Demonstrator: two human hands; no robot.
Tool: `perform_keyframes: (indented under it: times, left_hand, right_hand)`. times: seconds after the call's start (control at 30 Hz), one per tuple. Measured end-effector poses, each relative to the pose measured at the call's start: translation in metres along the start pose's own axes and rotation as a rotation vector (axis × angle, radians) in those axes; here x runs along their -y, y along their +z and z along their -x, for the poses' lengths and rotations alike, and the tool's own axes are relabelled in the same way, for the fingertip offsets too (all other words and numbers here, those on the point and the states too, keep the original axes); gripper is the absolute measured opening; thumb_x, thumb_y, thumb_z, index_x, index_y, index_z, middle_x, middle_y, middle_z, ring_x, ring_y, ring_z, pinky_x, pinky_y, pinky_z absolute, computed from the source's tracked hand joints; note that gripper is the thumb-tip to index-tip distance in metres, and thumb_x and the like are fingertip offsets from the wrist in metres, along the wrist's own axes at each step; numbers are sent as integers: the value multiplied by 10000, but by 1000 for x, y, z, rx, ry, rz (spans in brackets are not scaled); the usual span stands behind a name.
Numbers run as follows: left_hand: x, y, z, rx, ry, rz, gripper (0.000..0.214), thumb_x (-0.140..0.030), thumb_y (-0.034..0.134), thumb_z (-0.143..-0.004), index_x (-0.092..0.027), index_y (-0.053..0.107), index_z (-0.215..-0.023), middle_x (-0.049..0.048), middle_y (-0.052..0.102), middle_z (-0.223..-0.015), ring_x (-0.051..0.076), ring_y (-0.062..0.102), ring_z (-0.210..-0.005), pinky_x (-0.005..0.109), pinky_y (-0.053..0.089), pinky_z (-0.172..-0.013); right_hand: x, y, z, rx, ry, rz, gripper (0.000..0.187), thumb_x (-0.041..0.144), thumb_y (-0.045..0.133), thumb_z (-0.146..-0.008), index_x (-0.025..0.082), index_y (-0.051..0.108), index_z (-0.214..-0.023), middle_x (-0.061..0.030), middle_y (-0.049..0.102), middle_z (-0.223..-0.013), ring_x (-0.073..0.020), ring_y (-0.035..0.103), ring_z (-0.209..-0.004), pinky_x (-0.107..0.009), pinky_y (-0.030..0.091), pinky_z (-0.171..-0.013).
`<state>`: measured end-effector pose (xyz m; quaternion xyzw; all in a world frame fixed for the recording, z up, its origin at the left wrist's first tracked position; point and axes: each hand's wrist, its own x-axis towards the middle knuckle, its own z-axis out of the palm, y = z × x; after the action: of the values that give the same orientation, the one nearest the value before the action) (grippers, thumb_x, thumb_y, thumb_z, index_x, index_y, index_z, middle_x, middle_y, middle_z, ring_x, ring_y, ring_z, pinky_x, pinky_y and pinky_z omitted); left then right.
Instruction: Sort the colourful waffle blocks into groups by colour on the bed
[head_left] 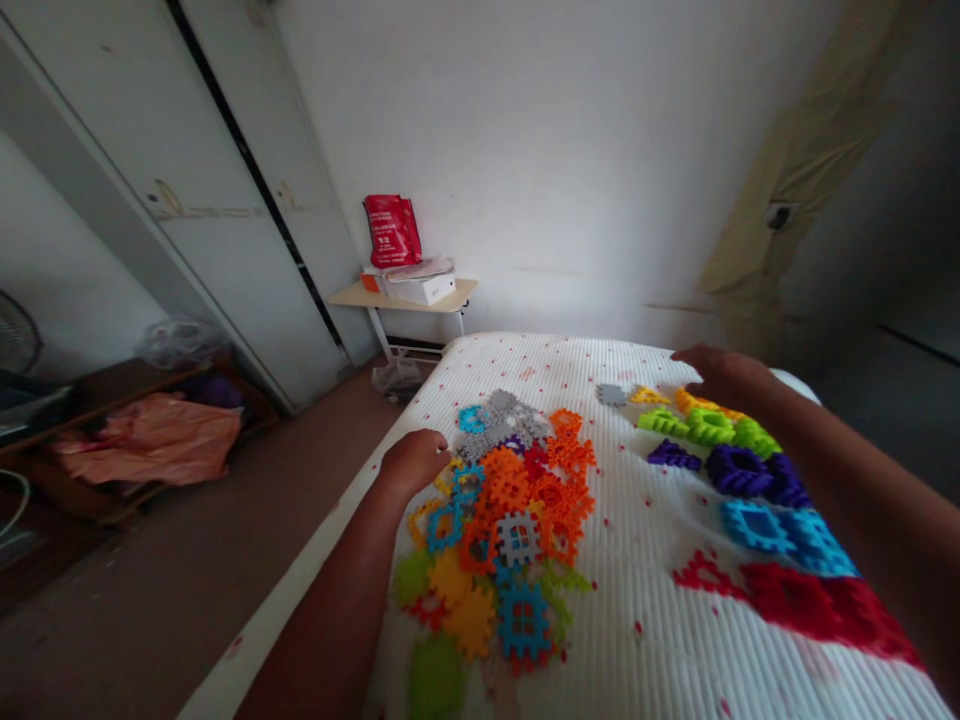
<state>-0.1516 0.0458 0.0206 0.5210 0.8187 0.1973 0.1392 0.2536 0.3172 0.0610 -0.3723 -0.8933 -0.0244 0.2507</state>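
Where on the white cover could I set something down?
Bare cover lies between the mixed pile and the color-sorted rows, and beyond the pile toward the wall. Crowded spots: the left hand beside the pile, the right hand near the yellow pieces.

A strip (630, 560) is left open between pile (506, 475) and rows (739, 485)
Passage is blocked at the bed's (555, 360) far end by the wall (562, 200).

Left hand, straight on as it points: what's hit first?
Probably the grey pieces, with the blue piece beside them close to that line. Depth is unclear; the left hand might pass above both.
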Motion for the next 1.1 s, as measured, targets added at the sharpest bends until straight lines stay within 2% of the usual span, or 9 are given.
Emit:
perform_keyframes:
  times: [0.07,0.13,0.27,0.37,0.53,0.7,0.87,0.97,1.1]
  left_hand:
    - [6,2,4,24,-20,-24,94,-217,597,-600,-202,679,-644,52,683,-712,190,611,-728,258,394,-662]
    - [12,7,8,45,-29,-31,62,-197,609,-570,-200,660,-604,43,668,-678,183,601,-692,255,383,-639]
    - [22,17,9,25,-51,12,41,-181,595,-554,-195,629,-572,20,641,-629,167,577,-645,249,366,-599]
    - [28,18,6,-29,-79,102,47,-211,573,-573,-190,614,-581,6,628,-607,157,569,-625,239,367,-572]
    - [14,9,11,-167,-98,335,202,-376,529,-644,-182,571,-680,-24,557,-560,126,510,-528,233,364,-514]
    - [-27,21,31,-114,-45,927,288,-423,652,-570,-178,521,-646,-48,482,-500,87,422,-461,232,345,-487]
    - [-55,43,47,-18,-31,1019,293,-409,693,-567,-167,539,-625,-51,481,-497,81,412,-463,222,328,-472]
    - [-59,51,49,7,-41,1050,299,-413,710,-568,-162,557,-623,-55,477,-494,76,397,-459,212,314,-456]
    - [-59,62,49,22,-47,1059,313,-438,727,-561,-170,575,-614,-60,469,-476,82,403,-459,208,325,-445]
  right_hand:
    - [44,-5,18,120,-58,83,375,147,598,-748,131,633,-1121,-220,603,-1144,-277,604,-1011,-394,461,-848]
    - [88,-6,44,172,-170,75,429,180,602,-764,182,589,-1193,-177,583,-1204,-269,583,-1062,-391,471,-891]
    - [162,0,96,232,-315,-38,402,174,556,-796,246,567,-1191,-104,596,-1203,-235,581,-1070,-397,500,-888]
    - [195,2,116,320,-347,-138,353,141,546,-788,275,601,-1109,-75,636,-1122,-211,608,-996,-357,529,-822]
    - [216,3,112,315,-303,-167,240,141,494,-832,226,624,-1015,-81,660,-1014,-199,614,-934,-346,519,-806]
    - [242,19,98,119,-183,-306,315,214,526,-845,195,568,-1157,-108,607,-1167,-208,587,-1041,-348,494,-885]
    - [268,34,84,88,-140,-254,562,268,609,-785,101,450,-1298,-198,479,-1312,-284,470,-1193,-421,438,-963]
    - [272,35,77,125,-135,-175,486,238,571,-808,73,470,-1253,-208,514,-1242,-280,495,-1140,-406,455,-934]
    - [275,32,75,128,-136,-106,337,206,519,-826,104,513,-1148,-162,569,-1102,-247,543,-993,-364,504,-824]
